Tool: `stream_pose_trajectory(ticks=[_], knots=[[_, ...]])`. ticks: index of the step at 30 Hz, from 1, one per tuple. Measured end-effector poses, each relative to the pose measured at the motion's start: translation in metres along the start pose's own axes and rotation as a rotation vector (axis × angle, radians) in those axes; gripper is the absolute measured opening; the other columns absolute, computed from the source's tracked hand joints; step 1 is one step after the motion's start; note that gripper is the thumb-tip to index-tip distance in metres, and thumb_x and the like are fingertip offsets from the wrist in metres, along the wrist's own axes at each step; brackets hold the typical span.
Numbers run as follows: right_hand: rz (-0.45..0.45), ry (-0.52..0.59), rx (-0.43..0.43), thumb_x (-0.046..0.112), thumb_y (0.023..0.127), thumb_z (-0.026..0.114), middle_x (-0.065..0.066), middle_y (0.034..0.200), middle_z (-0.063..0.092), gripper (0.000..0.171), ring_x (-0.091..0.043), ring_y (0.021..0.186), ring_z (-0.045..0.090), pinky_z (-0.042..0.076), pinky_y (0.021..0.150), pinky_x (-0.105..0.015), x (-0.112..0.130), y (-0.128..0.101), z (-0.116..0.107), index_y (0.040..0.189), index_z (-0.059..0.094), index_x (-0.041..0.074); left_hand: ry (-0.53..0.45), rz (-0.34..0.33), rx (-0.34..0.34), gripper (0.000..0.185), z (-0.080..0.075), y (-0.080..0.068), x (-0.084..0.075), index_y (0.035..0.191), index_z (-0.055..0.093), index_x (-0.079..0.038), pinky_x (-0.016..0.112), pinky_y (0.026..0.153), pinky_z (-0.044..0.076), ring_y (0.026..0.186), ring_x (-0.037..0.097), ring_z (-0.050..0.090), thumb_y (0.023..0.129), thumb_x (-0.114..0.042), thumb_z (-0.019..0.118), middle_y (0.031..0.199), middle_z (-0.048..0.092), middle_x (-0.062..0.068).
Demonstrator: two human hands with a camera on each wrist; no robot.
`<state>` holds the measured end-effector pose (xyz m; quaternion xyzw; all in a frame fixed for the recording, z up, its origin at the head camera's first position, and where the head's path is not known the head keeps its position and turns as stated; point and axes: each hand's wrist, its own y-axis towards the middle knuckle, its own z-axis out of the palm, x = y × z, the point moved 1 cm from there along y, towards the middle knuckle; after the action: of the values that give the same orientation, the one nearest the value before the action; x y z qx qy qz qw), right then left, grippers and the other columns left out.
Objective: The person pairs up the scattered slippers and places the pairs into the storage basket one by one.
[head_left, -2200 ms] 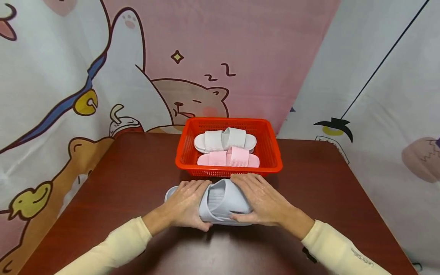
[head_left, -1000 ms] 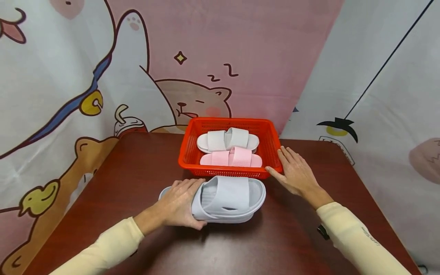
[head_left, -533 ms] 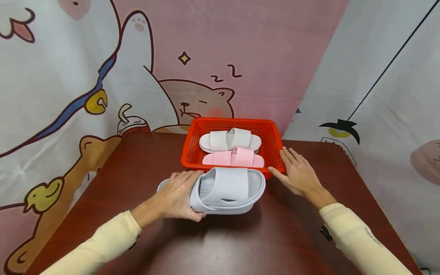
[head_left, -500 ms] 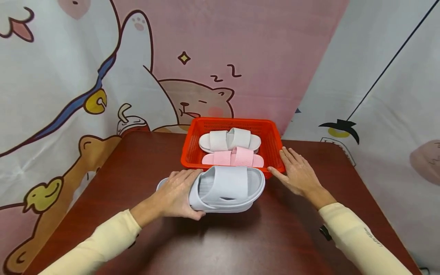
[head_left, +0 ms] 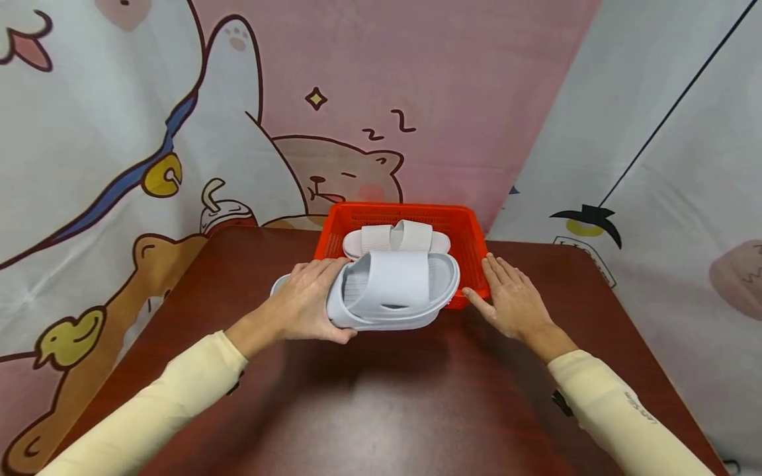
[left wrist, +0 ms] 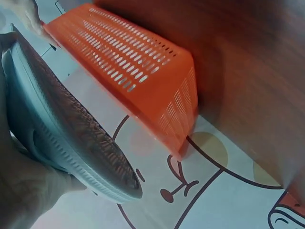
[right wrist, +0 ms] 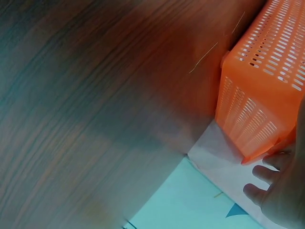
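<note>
My left hand (head_left: 306, 301) grips a pair of light grey slippers (head_left: 399, 284), nested together, with the thumb on the near side and the fingers over the top. They hang above the table, overlapping the near rim of the red plastic basket (head_left: 474, 248) in the head view. The left wrist view shows the patterned underside of a grey sole (left wrist: 86, 129) beside the basket. At the basket's near right corner, my right hand (head_left: 514, 304) touches the rim with extended fingers, thumb along the front. White slippers (head_left: 413, 236) lie inside at the back; the pink ones are hidden behind the grey pair.
The basket stands on a dark red-brown table (head_left: 381, 410), toward its far edge. Behind and at both sides hangs a cartoon-printed cloth (head_left: 452, 99). The basket's slotted side wall (right wrist: 248, 109) shows in the right wrist view.
The right hand has let go of the grey slippers and moved right to the basket's corner. The left hand has raised the slippers off the table and moved them forward, over the basket's front rim.
</note>
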<state>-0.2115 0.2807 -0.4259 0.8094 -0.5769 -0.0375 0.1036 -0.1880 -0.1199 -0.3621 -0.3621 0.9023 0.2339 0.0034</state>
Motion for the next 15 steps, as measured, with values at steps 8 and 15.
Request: stream_pose_trajectory(ticks=[8, 15], knots=[[0.003, 0.010, -0.001, 0.062, 0.100, 0.042, -0.024, 0.159, 0.032, 0.087, -0.044, 0.145, 0.029, 0.022, 0.115, -0.058, -0.003, 0.002, -0.004, 0.154, 0.035, -0.005, -0.025, -0.003, 0.024, 0.105, -0.003, 0.039, 0.011, 0.144, 0.042, 0.000, 0.053, 0.095, 0.047, 0.108, 0.030, 0.058, 0.066, -0.060, 0.080, 0.125, 0.059, 0.014], [-0.005, 0.019, -0.015, 0.061, 0.100, 0.043, -0.025, 0.159, 0.033, 0.085, -0.044, 0.143, 0.034, 0.026, 0.114, -0.058, -0.003, 0.001, -0.002, 0.154, 0.037, -0.005, -0.018, -0.033, 0.051, 0.105, 0.002, 0.062, 0.018, 0.144, 0.041, -0.003, 0.059, 0.107, 0.037, 0.113, 0.030, 0.056, 0.066, -0.061, 0.080, 0.126, 0.057, 0.011]])
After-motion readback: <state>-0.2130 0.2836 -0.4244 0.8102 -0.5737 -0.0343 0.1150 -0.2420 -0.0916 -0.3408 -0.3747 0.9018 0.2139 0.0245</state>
